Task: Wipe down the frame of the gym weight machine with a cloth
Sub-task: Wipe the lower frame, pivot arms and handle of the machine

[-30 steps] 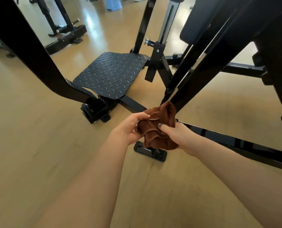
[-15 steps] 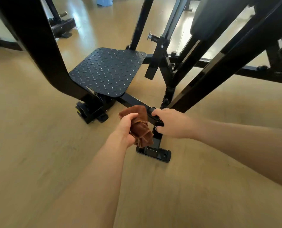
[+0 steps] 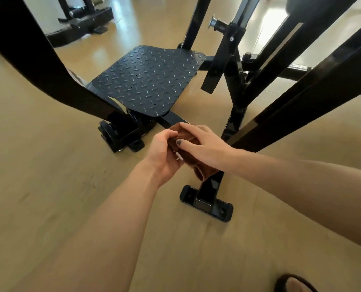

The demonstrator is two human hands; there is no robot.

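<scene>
A crumpled brown cloth (image 3: 202, 173) sits over the low black bar of the weight machine frame (image 3: 209, 187), between the checker-plate footplate (image 3: 148, 81) and the bar's floor foot (image 3: 206, 204). My left hand (image 3: 164, 154) grips the cloth from the left with curled fingers. From the right, my right hand (image 3: 204, 146) lies over the cloth, its fingers across the top and its thumb pressed against the near side. Most of the cloth, and the bar under it, is hidden by both hands.
A thick curved black beam (image 3: 38, 60) rises at left, and slanted black beams (image 3: 301, 106) cross the right side. An upright with a chrome pin (image 3: 214, 23) stands behind. Another machine base (image 3: 80, 24) is at the back left. A foot in a sandal (image 3: 295, 285) shows bottom right.
Half a second ago my left hand held the cloth alone while my right hand was on the bar. My right hand has since moved left onto the cloth.
</scene>
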